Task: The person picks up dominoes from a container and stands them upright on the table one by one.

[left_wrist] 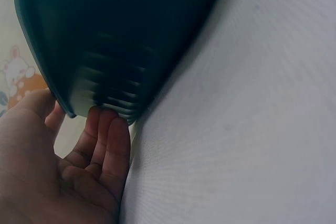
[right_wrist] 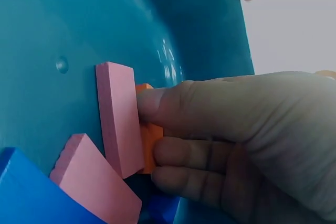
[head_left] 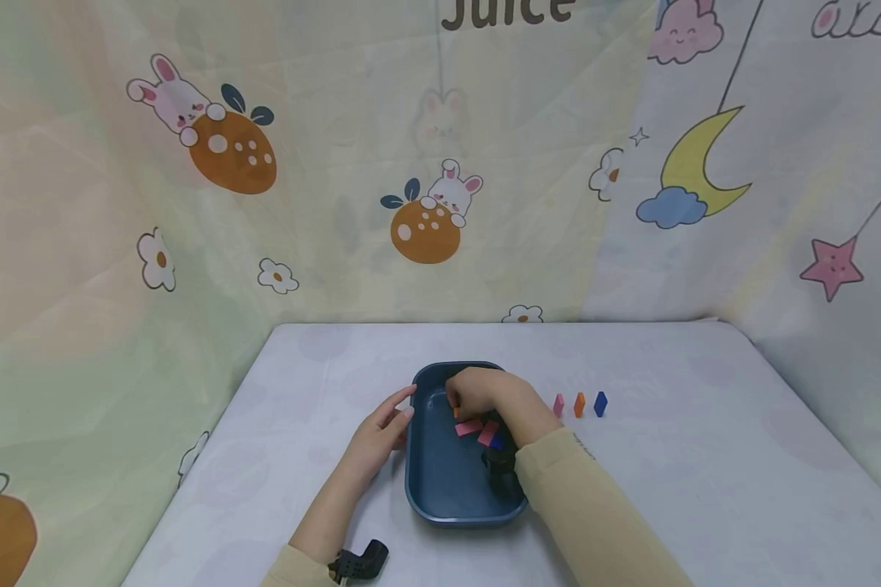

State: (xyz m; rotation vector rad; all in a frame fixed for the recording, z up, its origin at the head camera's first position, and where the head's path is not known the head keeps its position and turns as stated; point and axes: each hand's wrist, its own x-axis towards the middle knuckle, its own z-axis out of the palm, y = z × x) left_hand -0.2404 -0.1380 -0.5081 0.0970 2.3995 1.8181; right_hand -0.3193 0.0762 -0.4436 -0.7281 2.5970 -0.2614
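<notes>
A dark blue-green plastic tray [head_left: 440,507] stands on the table. Inside it my right hand [head_left: 477,393] reaches down and pinches an orange domino block [right_wrist: 151,140] between thumb and fingers, which partly hide it. Right beside that block is a pink domino block [right_wrist: 119,119]. Another pink block [right_wrist: 97,182] and a blue block [right_wrist: 37,198] lie close by in the right wrist view. My left hand [head_left: 376,436] is at the tray's left side. In the left wrist view its fingertips touch the tray's outer wall [left_wrist: 115,66] and rim.
Right of the tray, a pink block [head_left: 559,405], an orange block [head_left: 579,404] and a blue block [head_left: 600,403] stand upright in a spaced row on the white-covered table [head_left: 675,489]. A printed cloth backdrop [head_left: 338,163] hangs behind the table.
</notes>
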